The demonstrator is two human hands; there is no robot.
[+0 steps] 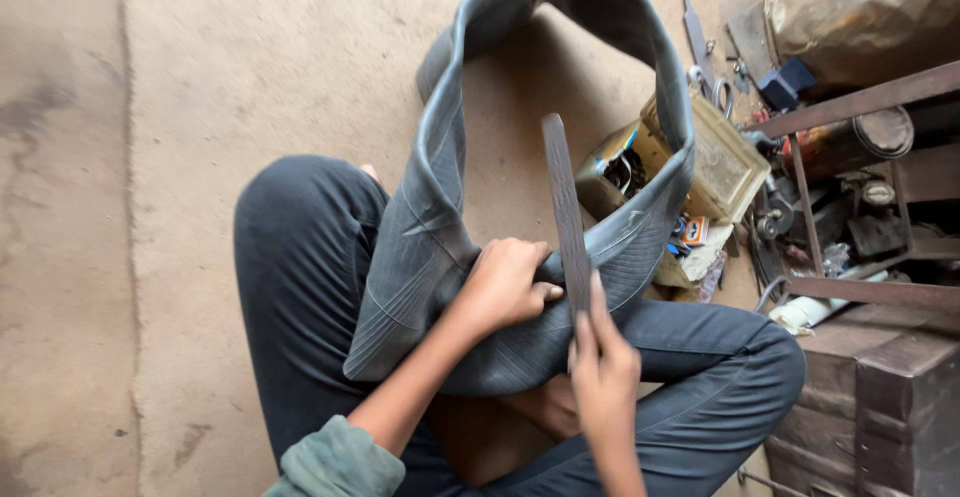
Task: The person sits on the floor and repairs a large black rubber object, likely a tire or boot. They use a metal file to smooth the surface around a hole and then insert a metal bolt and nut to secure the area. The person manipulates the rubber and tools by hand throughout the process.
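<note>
A green sleeve cuff (338, 462) sits closest, at 7 o'clock, on the left arm. The left hand (503, 284) presses on a grey rubber inner tube (430, 227) draped over the person's crossed legs in dark trousers (300, 277), its fingers (520, 302) curled and pinching a fold of the rubber. The right hand (603, 372), at 5 o'clock, has its fingers pressed together around the lower end of a long flat metal file (566, 212), which stands nearly upright against the tube. The tube loops up toward 12 o'clock. Just beyond it at 2 o'clock lies an open yellowish box (722, 162) of small parts, with rusty metal framing (860, 102) and clutter further toward 3 o'clock, all on the sandy floor (250, 57)
</note>
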